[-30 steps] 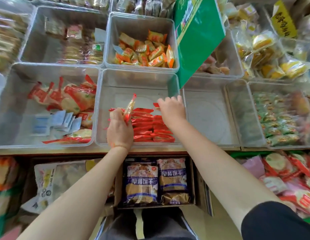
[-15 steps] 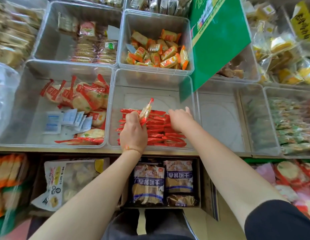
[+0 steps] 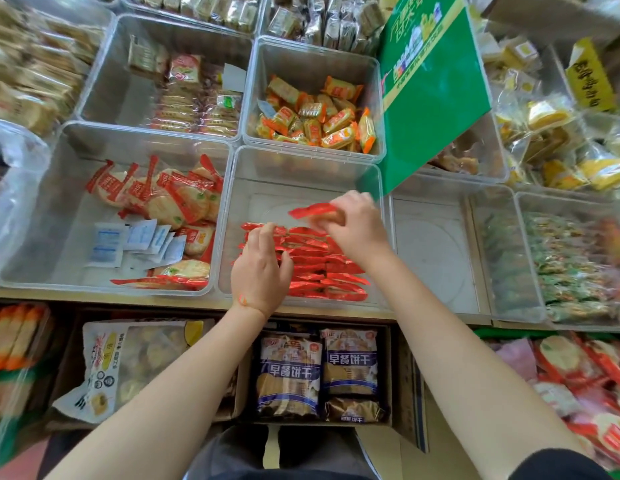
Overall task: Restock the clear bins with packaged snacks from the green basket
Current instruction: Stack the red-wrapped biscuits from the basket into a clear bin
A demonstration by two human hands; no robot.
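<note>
I see my right hand pinching 1 red snack packet over the middle clear bin. At 9 o'clock from it, my left hand, fingers loosely curled and holding nothing, rests on the row of red packets in that bin.

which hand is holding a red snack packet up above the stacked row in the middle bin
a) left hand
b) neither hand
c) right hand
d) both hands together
c: the right hand pinches a red packet above the stacked row, while the left hand rests on the row's near end.
</note>
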